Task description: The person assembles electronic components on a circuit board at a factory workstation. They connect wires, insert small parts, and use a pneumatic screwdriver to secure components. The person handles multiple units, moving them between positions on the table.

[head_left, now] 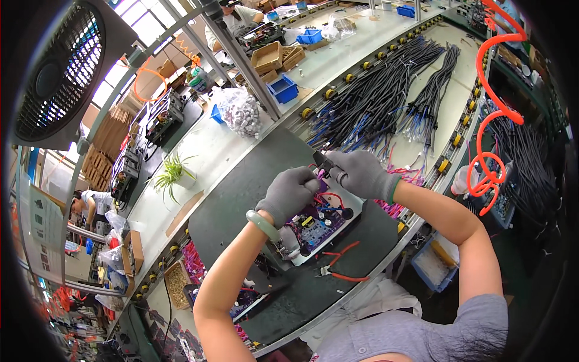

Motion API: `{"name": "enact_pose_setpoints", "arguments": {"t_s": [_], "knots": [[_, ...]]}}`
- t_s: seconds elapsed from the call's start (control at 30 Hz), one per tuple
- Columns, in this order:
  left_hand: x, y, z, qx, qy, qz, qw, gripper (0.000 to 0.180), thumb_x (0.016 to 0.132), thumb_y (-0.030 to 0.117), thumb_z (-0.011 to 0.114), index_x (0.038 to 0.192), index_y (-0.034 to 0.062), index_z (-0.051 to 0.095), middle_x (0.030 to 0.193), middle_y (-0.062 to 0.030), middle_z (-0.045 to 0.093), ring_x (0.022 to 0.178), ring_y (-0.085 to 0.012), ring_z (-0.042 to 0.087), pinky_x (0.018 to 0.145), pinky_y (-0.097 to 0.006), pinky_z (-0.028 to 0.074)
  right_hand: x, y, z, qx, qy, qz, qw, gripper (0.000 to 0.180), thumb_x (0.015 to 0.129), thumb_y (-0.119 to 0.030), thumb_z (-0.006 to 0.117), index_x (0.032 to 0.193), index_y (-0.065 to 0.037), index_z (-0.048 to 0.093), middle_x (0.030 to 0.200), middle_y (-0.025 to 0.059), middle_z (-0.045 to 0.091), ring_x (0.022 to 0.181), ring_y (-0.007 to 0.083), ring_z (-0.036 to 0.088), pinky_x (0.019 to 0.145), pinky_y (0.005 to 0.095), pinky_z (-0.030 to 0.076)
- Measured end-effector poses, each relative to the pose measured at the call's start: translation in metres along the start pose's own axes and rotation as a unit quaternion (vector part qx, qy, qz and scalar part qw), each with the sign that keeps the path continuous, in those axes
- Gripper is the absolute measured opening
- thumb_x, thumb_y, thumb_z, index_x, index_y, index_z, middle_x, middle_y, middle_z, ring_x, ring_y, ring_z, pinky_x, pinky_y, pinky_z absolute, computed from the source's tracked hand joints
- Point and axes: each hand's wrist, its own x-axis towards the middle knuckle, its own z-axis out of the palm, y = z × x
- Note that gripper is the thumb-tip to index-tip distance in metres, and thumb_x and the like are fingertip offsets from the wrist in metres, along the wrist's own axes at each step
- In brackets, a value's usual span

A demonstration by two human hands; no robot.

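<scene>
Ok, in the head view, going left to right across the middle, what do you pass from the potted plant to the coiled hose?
Potted plant → left hand → right hand → orange coiled hose.

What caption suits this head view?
Two gloved hands, left hand and right hand, work a small part over a purple circuit board on a black mat.

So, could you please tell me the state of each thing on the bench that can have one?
left hand: gloved, closed on a small part above the board
right hand: gloved, gripping a black tool
circuit board: flat in its white tray, wires attached
red-handled cutters: lying on the mat, handles spread
fan: cannot tell whether running
blue bin: open-topped, contents not discernible
</scene>
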Motion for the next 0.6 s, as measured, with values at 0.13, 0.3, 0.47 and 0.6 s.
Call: {"name": "enact_pose_setpoints", "arguments": {"t_s": [0.13, 0.3, 0.47, 0.6], "knots": [[0.004, 0.018, -0.004, 0.153, -0.007, 0.026, 0.988, 0.025, 0.088, 0.023, 0.061, 0.1, 0.0018, 0.07, 0.078, -0.0144, 0.067, 0.074, -0.0237, 0.066, 0.069, -0.036, 0.051, 0.0, 0.002, -0.001, -0.012, -0.011, 0.018, 1.0, 0.026, 0.09, -0.02, 0.058, 0.115, -0.013, 0.06, 0.071, 0.0172, 0.063, 0.068, 0.0383, 0.064, 0.062, 0.0495, 0.049], [0.005, -0.001, -0.007, -0.077, -0.098, -0.077, 0.989, 0.022, 0.093, 0.021, 0.06, 0.09, -0.0001, 0.067, 0.066, -0.0032, 0.06, 0.058, -0.0108, 0.055, 0.054, -0.028, 0.045, -0.002, 0.001, -0.001, 0.005, -0.002, 0.02, 1.0, 0.029, 0.09, -0.02, 0.058, 0.118, -0.014, 0.061, 0.072, 0.0165, 0.063, 0.069, 0.0378, 0.065, 0.062, 0.0485, 0.05], [0.013, -0.013, -0.01, -0.116, -0.143, -0.093, 0.979, 0.022, 0.096, 0.022, 0.058, 0.089, 0.002, 0.066, 0.064, 0.0003, 0.055, 0.056, -0.0073, 0.049, 0.051, -0.025, 0.039, -0.001, 0.003, 0.006, 0.01, 0.006, 0.028, 1.0, 0.031, 0.09, -0.02, 0.058, 0.12, -0.015, 0.061, 0.074, 0.0162, 0.064, 0.071, 0.0373, 0.065, 0.064, 0.0482, 0.05], [0.014, -0.016, -0.005, -0.152, -0.131, -0.083, 0.976, 0.022, 0.097, 0.022, 0.058, 0.089, 0.002, 0.065, 0.065, 0.002, 0.053, 0.056, -0.0064, 0.047, 0.052, -0.024, 0.039, -0.001, -0.002, 0.003, 0.014, -0.017, 0.05, 0.998, 0.029, 0.089, -0.017, 0.059, 0.117, -0.015, 0.062, 0.075, 0.0164, 0.064, 0.072, 0.0375, 0.065, 0.065, 0.0483, 0.05]]}}
